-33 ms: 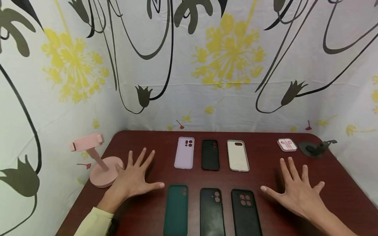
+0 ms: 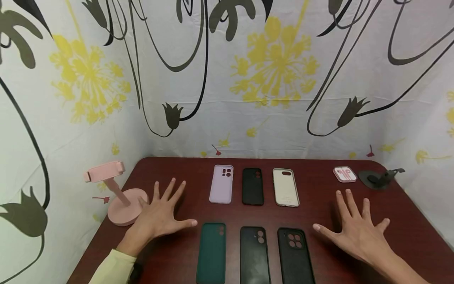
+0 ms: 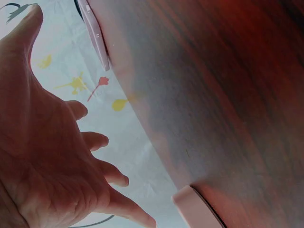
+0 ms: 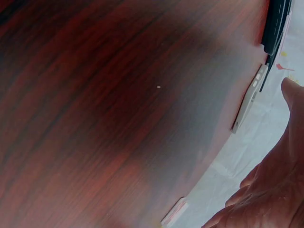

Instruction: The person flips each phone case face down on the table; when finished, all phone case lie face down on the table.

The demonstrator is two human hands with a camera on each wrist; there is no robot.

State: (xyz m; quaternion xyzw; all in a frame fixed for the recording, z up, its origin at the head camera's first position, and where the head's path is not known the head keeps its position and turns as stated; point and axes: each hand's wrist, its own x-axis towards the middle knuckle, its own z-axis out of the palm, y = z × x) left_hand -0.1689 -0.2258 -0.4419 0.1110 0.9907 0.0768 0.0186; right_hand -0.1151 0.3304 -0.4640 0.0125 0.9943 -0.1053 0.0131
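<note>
My left hand [image 2: 161, 215] is spread above the left side of the table, fingers straight and holding nothing. It overlaps the base of a pink phone stand [image 2: 127, 206] in the head view. Over on the right, my right hand [image 2: 360, 232] is spread the same way, holding nothing. Between the hands lie phone cases in two rows. The back row has a lilac case [image 2: 221, 189], a black case [image 2: 253, 191] and a cream case [image 2: 286, 191]. In front are a green case [image 2: 211, 252], a glossy black case [image 2: 254, 252] and a matte black case [image 2: 297, 264].
A small pink-and-white square item [image 2: 345, 174] and a dark round-based holder [image 2: 374, 180] sit at the table's back right corner. The dark red wooden table [image 2: 308, 173] meets a white patterned cloth [image 2: 220, 86] behind and at the sides.
</note>
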